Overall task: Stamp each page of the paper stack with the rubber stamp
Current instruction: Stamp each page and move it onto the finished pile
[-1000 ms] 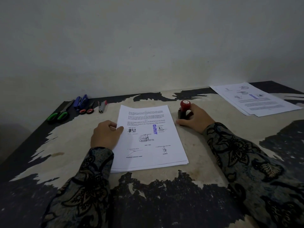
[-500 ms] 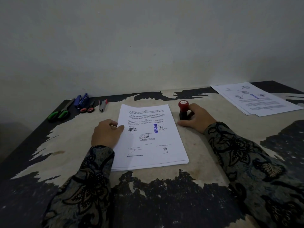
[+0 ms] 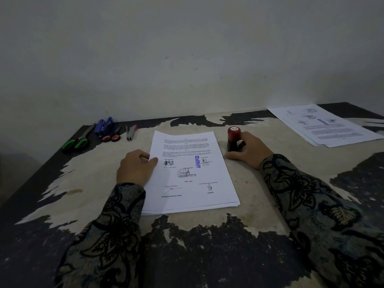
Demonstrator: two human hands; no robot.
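A worn table (image 3: 259, 196) fills the view, its dark coating peeled away in ragged patches to show pale board underneath, set against a plain pale wall. In the middle lies a paper stack (image 3: 190, 173) of thin white rectangular sheets, flat, its long axis running away from the viewer and tilted slightly left; the top page carries printed text, signatures and a blue "APPROVED" mark (image 3: 197, 161) running along the page's length. The left hand (image 3: 136, 168), in a dark floral-patterned sleeve, rests on the stack's left edge, thumb on the top page and fingers curled at the edge, pinching it. Just right of the stack stands the rubber stamp (image 3: 233, 139), upright on the table, a black body with a rounded glossy red cap. The right hand (image 3: 248, 149) curls its fingers round the stamp's base. At the far left lie green-handled scissors (image 3: 78, 140), a blue stapler (image 3: 105, 125), red-handled scissors (image 3: 113, 136) and a small grey tool with a red tip (image 3: 131, 133). At the far right sits a second pile of printed sheets (image 3: 326, 125), lying flat.
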